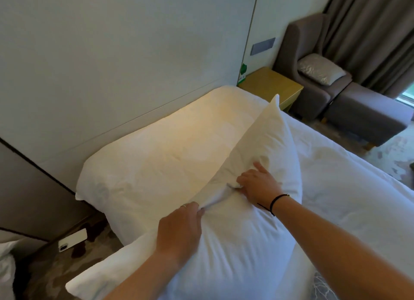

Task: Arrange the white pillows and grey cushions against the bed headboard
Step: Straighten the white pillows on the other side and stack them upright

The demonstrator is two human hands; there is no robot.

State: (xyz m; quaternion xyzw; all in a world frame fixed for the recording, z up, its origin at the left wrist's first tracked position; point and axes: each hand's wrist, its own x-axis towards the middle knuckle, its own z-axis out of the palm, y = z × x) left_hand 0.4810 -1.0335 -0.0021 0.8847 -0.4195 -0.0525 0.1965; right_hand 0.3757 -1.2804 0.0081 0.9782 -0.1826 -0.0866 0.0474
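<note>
One white pillow (161, 156) lies flat against the pale headboard (112, 64) at the top of the bed. A second white pillow (242, 237) stands tilted on top of it, one corner pointing up toward the nightstand. My left hand (179, 230) pinches a fold of this second pillow's upper edge. My right hand (259, 183) grips bunched fabric on the same pillow a little farther along. A grey cushion (320, 69) rests on the armchair at the back right. A grey patterned piece of fabric (324, 286) peeks out at the bottom edge.
A yellow nightstand (275, 87) stands beside the bed head, with a grey armchair (311, 91) and footstool (367, 113) beyond it and curtains behind. The white duvet (358, 192) covers the bed to the right. A white phone (72, 240) lies on the carpet at left.
</note>
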